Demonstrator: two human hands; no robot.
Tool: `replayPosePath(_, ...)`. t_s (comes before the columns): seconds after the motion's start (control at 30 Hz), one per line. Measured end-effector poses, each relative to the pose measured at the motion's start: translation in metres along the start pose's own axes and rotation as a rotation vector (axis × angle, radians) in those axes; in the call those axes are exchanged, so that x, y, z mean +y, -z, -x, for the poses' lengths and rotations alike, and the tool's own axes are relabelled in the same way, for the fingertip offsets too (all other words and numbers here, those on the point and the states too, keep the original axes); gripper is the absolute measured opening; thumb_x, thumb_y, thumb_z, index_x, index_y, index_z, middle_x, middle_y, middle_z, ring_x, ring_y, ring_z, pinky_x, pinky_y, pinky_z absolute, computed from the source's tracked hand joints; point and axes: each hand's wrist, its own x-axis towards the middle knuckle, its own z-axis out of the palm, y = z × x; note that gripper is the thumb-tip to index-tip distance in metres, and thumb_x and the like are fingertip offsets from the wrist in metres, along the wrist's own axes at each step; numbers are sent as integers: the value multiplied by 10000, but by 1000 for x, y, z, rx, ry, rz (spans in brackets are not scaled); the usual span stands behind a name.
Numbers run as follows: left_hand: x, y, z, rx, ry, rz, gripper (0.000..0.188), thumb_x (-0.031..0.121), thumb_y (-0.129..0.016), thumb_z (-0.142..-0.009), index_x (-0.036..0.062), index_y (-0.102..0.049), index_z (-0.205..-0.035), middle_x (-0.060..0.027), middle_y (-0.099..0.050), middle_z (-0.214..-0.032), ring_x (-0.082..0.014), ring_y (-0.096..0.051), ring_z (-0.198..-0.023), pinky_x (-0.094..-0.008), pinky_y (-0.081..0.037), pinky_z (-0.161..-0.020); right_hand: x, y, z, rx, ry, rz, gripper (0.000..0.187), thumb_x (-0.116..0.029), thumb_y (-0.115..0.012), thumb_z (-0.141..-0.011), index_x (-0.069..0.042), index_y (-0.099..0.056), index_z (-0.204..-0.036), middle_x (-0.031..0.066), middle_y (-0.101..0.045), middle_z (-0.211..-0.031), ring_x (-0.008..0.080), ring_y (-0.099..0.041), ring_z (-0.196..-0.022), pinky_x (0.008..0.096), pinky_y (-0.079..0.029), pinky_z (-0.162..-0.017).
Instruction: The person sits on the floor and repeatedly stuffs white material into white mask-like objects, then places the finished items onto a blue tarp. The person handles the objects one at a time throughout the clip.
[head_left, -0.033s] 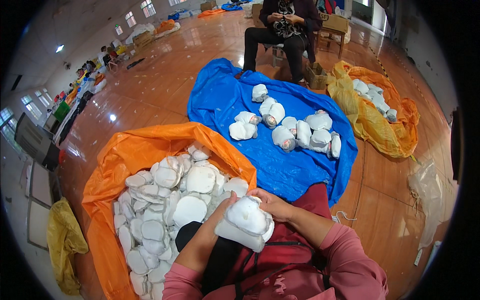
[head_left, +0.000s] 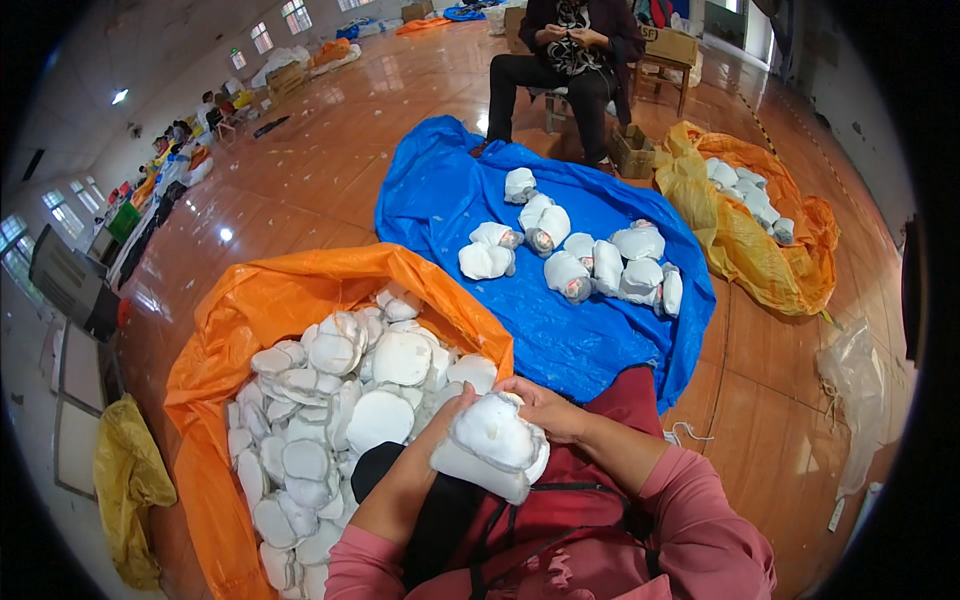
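Above my lap I hold a white rounded pad [head_left: 493, 436], a soft cupped piece with a greyish seam and a flatter flap on its near side. My left hand [head_left: 452, 408] grips its left edge, the fingers mostly hidden behind it. At its upper right edge, my right hand [head_left: 546, 409] is closed with thumb and fingers on the rim. Close by on the left lies an orange sack [head_left: 215, 375], filled with a heap of similar white pads [head_left: 380, 420].
Beyond my knees a blue sheet [head_left: 520, 325] carries several bundled white pads [head_left: 540, 222]. A yellow-orange sack [head_left: 700, 215] with more pads lies at right. Across from me sits a person [head_left: 575, 60], hands together, beside a cardboard box [head_left: 632, 150]. A yellow bag [head_left: 130, 490] lies far left.
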Motion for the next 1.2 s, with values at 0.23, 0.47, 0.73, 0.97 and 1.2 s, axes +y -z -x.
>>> replayPosePath(0.23, -6, 17, -8, -70, 11, 109, 778, 700, -424, -860, -3, -584, -1151, -89, -663, -1002, -183, -656, -890, -321, -535, -766, -9, -10, 3, -65, -85, -108, 704, -225, -717, -842, -76, -320, -1403, 72, -497, -1280, 165, -518, -1153, 318, -447, -968)
replayPosePath(0.47, -8, 14, -12, -55, -14, 242, 773, 682, -467, -852, -6, -554, -1194, -114, -656, -1065, -215, -665, -925, -356, -546, -808, -18, -12, 1, -23, -73, 17, 865, -318, -823, -723, -80, -339, -1399, 68, -440, -1334, 188, -451, -1233, 340, -390, -1036)
replayPosePath(0.73, 6, 8, -6, -27, 39, 64, 599, 528, -509, -930, 21, -530, -1249, -110, -632, -1109, -209, -646, -958, -312, -522, -816, -23, -12, 3, 64, -86, -28, 750, -93, -819, -711, -93, -412, -1342, 68, -501, -1257, 188, -514, -1155, 339, -441, -982)
replayPosePath(0.97, 17, -9, 0, -174, -62, 70, 513, 403, -570, -923, 16, -521, -1257, -102, -603, -1168, -181, -604, -1034, -298, -488, -882, -24, -3, 4, 153, -90, -15, 685, 43, -775, -689, -87, -457, -1281, 62, -545, -1191, 191, -554, -1101, 341, -471, -949)
replayPosePath(1.2, 6, 4, -13, -237, -101, 5, 582, 366, -657, -866, 3, -469, -1281, -104, -590, -1153, -172, -601, -1011, -289, -486, -880, -22, 1, 2, 209, -89, 14, 669, 101, -757, -644, -79, -486, -1228, 53, -550, -1150, 191, -563, -1079, 339, -492, -923)
